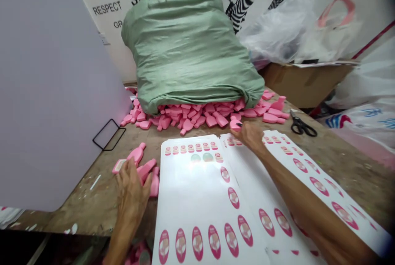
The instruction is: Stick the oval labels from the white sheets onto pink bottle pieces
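1. L hand [132, 184]: half-curled on pink btls [138, 154], L of sticker sheets [191, 191]; grip unclear.
2. R hand [249, 135]: fingers bent at btl pile [211, 120] front edge, nr green sack [191, 51]; can't tell if gripping.

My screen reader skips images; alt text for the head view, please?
A person's left hand touches pink bottles beside sticker sheets; the right hand is at the edge of a bottle pile below a green sack.
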`<action>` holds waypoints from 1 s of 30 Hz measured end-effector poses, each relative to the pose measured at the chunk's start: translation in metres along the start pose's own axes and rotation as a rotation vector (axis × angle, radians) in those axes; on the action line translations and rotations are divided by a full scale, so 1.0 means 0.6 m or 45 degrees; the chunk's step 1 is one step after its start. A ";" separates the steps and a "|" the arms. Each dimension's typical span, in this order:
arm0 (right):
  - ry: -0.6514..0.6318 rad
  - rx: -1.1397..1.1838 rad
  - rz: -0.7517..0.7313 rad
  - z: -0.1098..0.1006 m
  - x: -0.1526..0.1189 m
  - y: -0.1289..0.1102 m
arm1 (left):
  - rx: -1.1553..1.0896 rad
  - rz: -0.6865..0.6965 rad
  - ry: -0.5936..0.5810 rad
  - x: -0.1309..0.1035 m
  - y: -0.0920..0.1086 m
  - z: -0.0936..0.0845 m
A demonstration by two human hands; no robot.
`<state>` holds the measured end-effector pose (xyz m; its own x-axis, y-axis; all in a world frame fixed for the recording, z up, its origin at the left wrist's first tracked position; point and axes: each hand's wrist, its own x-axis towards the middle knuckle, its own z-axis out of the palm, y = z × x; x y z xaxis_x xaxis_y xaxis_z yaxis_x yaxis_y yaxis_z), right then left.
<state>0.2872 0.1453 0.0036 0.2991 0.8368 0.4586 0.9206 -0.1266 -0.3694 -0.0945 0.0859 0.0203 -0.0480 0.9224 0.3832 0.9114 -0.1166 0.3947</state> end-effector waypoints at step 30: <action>-0.287 0.153 -0.363 0.032 -0.126 -0.072 | -1.584 -0.462 -0.818 -0.001 0.196 0.145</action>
<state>0.2203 0.0978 -0.0304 -0.0401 0.9272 0.3724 0.9190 0.1806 -0.3506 0.0480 0.1039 -0.0062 0.2981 0.9341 -0.1963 -0.0667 0.2255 0.9720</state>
